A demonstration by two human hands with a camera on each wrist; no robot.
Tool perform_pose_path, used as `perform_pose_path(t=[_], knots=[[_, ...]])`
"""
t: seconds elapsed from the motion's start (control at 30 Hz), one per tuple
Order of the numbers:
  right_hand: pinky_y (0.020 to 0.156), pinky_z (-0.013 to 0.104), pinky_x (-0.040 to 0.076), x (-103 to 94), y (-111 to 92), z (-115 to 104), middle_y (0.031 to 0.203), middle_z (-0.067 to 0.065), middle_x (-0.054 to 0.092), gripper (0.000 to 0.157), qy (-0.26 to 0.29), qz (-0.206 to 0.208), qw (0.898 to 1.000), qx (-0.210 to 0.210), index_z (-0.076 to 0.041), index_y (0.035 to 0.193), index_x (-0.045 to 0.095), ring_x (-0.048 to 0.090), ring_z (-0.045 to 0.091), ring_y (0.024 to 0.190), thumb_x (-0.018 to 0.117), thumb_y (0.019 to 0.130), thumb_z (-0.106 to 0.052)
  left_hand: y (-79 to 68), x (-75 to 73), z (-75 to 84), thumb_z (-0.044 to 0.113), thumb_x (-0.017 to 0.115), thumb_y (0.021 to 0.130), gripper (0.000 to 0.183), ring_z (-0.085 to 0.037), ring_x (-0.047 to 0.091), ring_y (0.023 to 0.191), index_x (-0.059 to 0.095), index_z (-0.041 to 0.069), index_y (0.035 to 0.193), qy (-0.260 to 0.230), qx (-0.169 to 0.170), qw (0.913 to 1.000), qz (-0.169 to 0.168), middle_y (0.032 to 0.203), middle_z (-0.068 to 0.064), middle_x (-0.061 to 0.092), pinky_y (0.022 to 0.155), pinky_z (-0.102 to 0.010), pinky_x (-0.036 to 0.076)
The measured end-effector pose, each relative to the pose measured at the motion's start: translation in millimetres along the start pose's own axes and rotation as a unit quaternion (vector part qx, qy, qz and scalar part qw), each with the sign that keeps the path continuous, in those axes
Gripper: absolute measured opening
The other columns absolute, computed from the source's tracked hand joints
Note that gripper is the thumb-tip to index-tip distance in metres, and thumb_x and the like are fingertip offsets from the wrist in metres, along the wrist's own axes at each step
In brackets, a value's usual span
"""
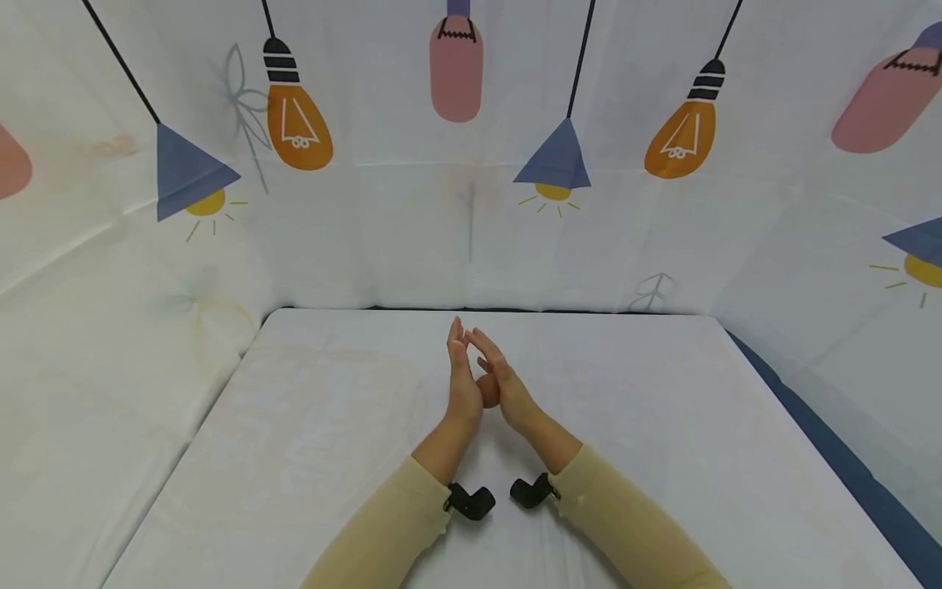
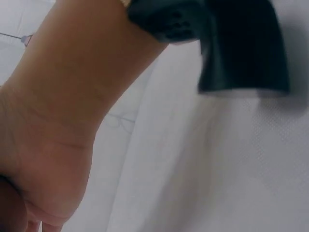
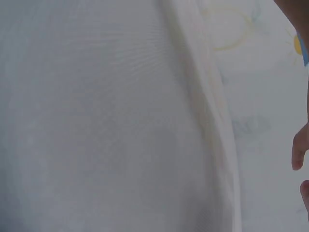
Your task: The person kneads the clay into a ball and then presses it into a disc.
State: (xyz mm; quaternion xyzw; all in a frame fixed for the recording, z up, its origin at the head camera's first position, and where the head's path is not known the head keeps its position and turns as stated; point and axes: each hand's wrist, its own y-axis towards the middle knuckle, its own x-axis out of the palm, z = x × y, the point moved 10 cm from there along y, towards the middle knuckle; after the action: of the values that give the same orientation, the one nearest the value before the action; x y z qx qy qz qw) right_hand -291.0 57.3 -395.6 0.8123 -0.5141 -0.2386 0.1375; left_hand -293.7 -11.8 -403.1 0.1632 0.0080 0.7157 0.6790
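Observation:
In the head view my left hand (image 1: 464, 388) and right hand (image 1: 515, 398) are raised over the middle of the table, palms facing each other, fingers extended and fingertips close together. Between the palms sits a small round brown ball (image 1: 489, 391); its material cannot be made out. The left wrist view shows the heel of the left hand (image 2: 53, 164) and a dark rounded brown shape at the lower left corner, partly cut off. Only some fingertips (image 3: 300, 150) appear at the right edge of the right wrist view.
A white cloth covers the table (image 1: 331, 393). Behind it hangs a white curtain (image 1: 397, 229) printed with lamps and bulbs. Black wrist cameras (image 1: 473, 501) stick out inward from both cuffs. A dark blue strip (image 1: 824, 433) runs along the table's right side.

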Motion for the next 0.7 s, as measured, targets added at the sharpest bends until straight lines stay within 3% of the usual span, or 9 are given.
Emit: perform_pose_path(t=[0.13,0.27,0.47,0.7], knots=[[0.115,0.059,0.024,2.6,-3.6,-5.4,0.164,0.016,0.020,0.076,-0.001,-0.004,1.000,-0.012,-0.003,0.157,0.025,0.016,0.033,0.151,0.010,0.107,-0.057,3.1,-1.7,0.7,0.086,0.018,0.089,0.098,-0.026,0.009,0.152,0.011,0.020,0.161,-0.006,-0.010,0.9999,0.006,0.167,-0.008,0.010,0.118,-0.060,0.004],[0.117,0.058,0.020,2.6,-3.9,-13.0,0.164,0.016,0.020,0.077,0.013,-0.003,1.000,-0.018,-0.004,0.158,0.024,0.014,0.030,0.152,0.010,0.106,-0.059,5.6,-0.7,-4.2,0.082,0.015,0.092,0.094,-0.029,0.007,0.153,0.011,0.018,0.162,0.022,-0.021,0.9994,-0.017,0.167,-0.007,0.010,0.117,-0.062,0.004],[0.118,0.059,0.015,-8.0,-1.0,-26.8,0.162,0.023,0.022,0.082,0.032,0.029,0.998,-0.037,0.002,0.156,0.024,0.016,0.033,0.151,0.007,0.105,-0.059,3.5,9.3,-18.8,0.068,0.010,0.101,0.076,-0.031,0.007,0.152,0.007,0.022,0.162,0.086,-0.050,0.9910,-0.090,0.167,-0.007,0.007,0.115,-0.066,0.006],[0.119,0.056,0.012,-23.3,4.3,-26.0,0.161,0.022,0.023,0.085,0.045,0.054,0.997,-0.028,0.002,0.156,0.026,0.018,0.033,0.150,0.010,0.104,-0.063,-4.8,24.6,-22.1,0.053,0.009,0.107,0.066,-0.033,0.005,0.152,0.001,0.017,0.162,0.093,-0.051,0.9811,-0.162,0.168,-0.009,0.002,0.116,-0.065,0.006]])
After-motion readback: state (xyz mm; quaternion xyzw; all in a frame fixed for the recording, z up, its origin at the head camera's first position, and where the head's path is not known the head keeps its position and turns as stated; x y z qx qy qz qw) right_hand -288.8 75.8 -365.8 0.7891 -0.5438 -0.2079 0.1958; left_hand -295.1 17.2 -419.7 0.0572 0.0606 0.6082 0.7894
